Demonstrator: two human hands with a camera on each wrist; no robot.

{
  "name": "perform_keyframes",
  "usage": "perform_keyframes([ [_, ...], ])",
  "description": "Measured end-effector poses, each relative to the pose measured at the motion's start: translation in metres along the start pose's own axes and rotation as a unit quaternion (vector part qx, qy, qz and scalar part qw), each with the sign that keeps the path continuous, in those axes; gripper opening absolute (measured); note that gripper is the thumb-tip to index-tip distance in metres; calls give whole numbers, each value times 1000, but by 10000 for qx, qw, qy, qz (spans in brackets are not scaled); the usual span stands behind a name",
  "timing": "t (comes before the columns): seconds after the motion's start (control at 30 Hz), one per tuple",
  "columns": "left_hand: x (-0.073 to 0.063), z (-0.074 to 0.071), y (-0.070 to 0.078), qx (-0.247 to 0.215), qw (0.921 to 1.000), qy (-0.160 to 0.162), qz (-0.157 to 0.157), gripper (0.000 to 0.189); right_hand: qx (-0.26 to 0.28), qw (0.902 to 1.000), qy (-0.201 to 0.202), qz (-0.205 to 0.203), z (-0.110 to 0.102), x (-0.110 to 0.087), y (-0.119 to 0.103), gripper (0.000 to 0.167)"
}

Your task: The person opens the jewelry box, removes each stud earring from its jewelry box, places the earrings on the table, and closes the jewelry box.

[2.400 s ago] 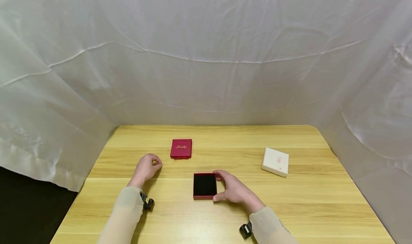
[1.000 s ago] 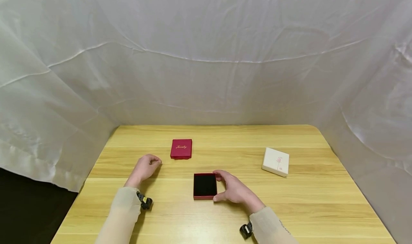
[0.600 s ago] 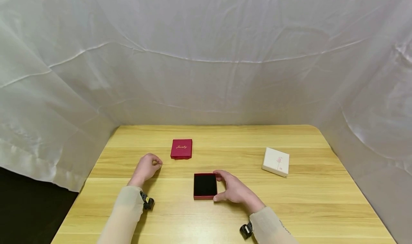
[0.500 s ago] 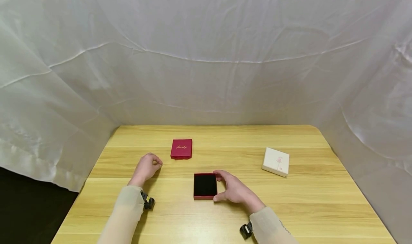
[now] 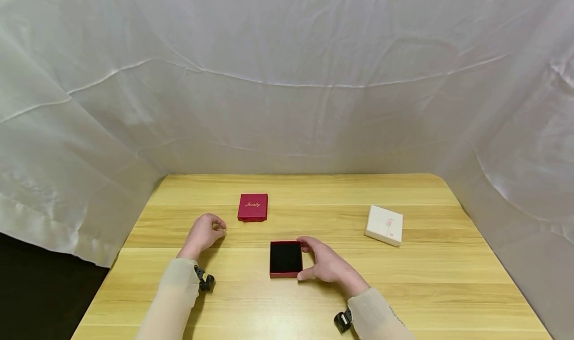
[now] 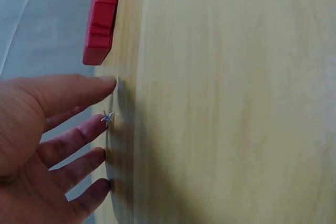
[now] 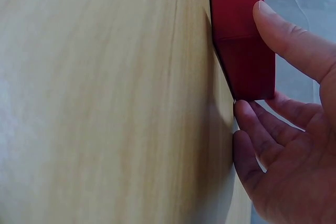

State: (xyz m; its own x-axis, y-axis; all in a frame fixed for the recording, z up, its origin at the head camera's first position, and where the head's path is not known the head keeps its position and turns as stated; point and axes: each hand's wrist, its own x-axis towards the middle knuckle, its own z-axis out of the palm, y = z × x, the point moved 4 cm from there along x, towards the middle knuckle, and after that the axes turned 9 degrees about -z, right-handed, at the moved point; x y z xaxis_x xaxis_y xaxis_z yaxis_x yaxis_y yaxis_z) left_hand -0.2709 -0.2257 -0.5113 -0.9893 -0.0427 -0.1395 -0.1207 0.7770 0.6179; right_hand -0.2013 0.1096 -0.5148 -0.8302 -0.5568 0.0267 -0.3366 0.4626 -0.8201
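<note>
Pale, glossy fabric (image 5: 287,81) with a creased seam hangs behind and on both sides of a wood-grain tabletop (image 5: 448,280), whose far corners are rounded.

At left, a cream sleeve (image 5: 170,295) ends at a black wrist device (image 5: 206,282). The left hand (image 5: 203,234) rests low over the table, palm turned inward. Its thumb and forefinger bend toward each other with a slight gap; the other three fingers are spread and loosely bent. At the fingertips is a small star-shaped ornament (image 6: 107,118), silvery with a bluish centre; whether the tips pinch it cannot be told.

Beyond the hand and slightly to its right lies a crimson box (image 5: 253,208), square, lidded, gold script on top, a fold of material along its near side.

At centre, an open red box (image 5: 286,275), smooth-walled, sits flat, filled by a matte black pad (image 5: 286,256). The right hand (image 5: 329,266) grips its right side, thumb on the near wall, fingers curved around the far corner.

Farther right, apart from both hands, lies a white box (image 5: 384,225), set askew, with a pink flower print.

Compared with one second ago, the left thumb and forefinger stand farther apart; the right hand and all three boxes are unchanged.
</note>
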Motion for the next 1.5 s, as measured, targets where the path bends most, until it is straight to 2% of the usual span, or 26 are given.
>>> perform_keyframes([
  [0.23, 2, -1, 1, -136, 9995, -266, -28, 41, 9, 10000, 0, 23, -1, 0, -1, 88],
  [0.47, 7, 0, 13, -98, 9991, -390, 137, 69, -17, 10000, 0, 21, 0, 0, 1, 88],
  [0.73, 20, 11, 37, -49, 9974, -436, 567, 80, -27, 10000, 30, -39, 0, 0, 0, 88],
  [1.0, 33, 22, 55, 57, 9956, -628, 689, 94, -61, 9999, 87, -89, 0, -1, -1, 88],
  [1.1, 37, 25, 58, 214, 9948, -690, 724, 98, -53, 9999, 89, -87, 0, -1, -1, 88],
  [1.23, 40, 29, 61, 403, 9943, -763, 619, 99, -64, 9999, 74, -85, 0, -1, -1, 88],
  [1.5, 42, 32, 61, 772, 9931, -687, 555, 95, -74, 9999, 83, -66, 1, -1, 0, 88],
])
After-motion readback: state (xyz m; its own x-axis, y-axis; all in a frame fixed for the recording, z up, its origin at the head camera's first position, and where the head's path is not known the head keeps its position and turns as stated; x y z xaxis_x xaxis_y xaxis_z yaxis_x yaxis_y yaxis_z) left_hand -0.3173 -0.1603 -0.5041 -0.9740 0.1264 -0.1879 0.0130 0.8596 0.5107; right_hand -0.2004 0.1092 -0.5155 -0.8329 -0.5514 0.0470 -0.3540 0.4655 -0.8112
